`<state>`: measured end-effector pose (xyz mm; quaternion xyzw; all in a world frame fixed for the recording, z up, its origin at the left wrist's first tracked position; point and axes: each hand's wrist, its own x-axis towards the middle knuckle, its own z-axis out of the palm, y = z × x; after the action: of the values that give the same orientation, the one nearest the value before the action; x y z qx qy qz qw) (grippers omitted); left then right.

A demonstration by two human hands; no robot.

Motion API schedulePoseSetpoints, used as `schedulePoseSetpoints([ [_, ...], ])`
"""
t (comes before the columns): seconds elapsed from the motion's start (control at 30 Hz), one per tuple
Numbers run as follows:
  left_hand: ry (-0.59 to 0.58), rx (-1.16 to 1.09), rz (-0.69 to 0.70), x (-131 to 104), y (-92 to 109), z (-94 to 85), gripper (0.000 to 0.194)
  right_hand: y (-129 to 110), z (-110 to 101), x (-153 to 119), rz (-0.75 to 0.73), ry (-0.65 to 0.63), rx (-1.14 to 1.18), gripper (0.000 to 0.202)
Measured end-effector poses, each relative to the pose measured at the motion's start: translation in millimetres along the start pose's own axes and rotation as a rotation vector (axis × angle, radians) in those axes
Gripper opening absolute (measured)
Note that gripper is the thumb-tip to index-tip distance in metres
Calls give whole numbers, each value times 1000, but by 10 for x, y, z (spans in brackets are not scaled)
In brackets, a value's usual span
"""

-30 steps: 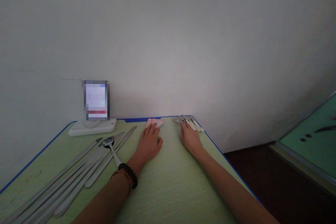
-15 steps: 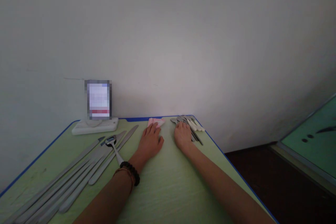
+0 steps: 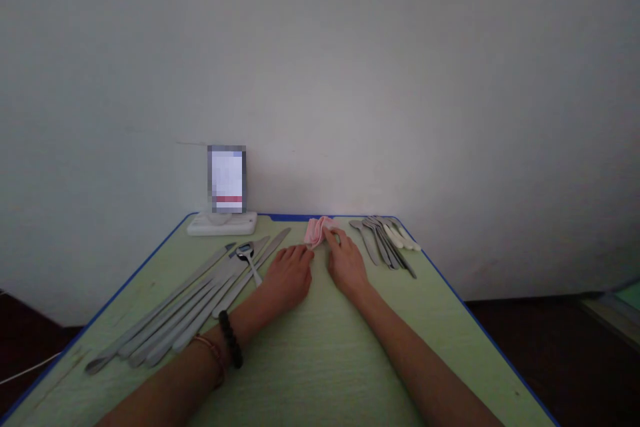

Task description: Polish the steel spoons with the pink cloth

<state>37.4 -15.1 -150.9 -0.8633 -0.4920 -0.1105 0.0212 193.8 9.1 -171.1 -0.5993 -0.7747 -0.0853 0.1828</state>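
A pink cloth [image 3: 316, 231], folded and rumpled, lies near the far edge of the green table. My left hand [image 3: 286, 275], with dark beads at its wrist, is closed at the cloth's near corner, its fingertips partly hidden. From the right, my right hand [image 3: 347, 263] has its index finger on the cloth and the other fingers bent; it seems to pinch the fabric, though the thumb is hard to see. Metal spoons [image 3: 369, 247] and forks lie right of my right hand. Left of my left hand is a shiny spoon-like utensil [image 3: 246, 252] among several table knives [image 3: 200, 307].
White-handled cutlery [image 3: 400, 237] lies by the table's right edge. A white stand [image 3: 223, 224] holds a blurred screen [image 3: 228, 177] at the back left. The green table [image 3: 310, 360] has a blue rim, and a pale wall [image 3: 320, 80] rises behind it.
My right hand has left the spoons and forks and come left to the pink cloth. My left hand has drawn back to its near corner, fingers curled. The cloth looks more rumpled. The view has shifted left.
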Motion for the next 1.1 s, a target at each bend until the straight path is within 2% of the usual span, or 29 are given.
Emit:
schedulePoseSetpoints([
  [0.07,-70,59,-96,-48,-159,-196,31,-27,32,95,-18,31,46,59],
  [0.17,-207,129,-331,-84,-393,-462,33,-71,71,214,63,86,106,63],
  [0.27,-253,142,-403,-113,-529,-568,36,-87,100,273,127,71,130,60],
  [0.4,-312,108,-418,-152,-509,-475,27,-53,141,294,176,14,156,40],
  [0.53,-350,93,-415,-151,-425,-385,25,-18,169,309,199,44,222,30],
  [0.83,-380,114,-431,-137,-336,-410,35,-3,177,313,127,31,256,23],
  [1.1,-349,123,-464,-181,-338,-332,35,-66,144,351,245,-51,185,25],
])
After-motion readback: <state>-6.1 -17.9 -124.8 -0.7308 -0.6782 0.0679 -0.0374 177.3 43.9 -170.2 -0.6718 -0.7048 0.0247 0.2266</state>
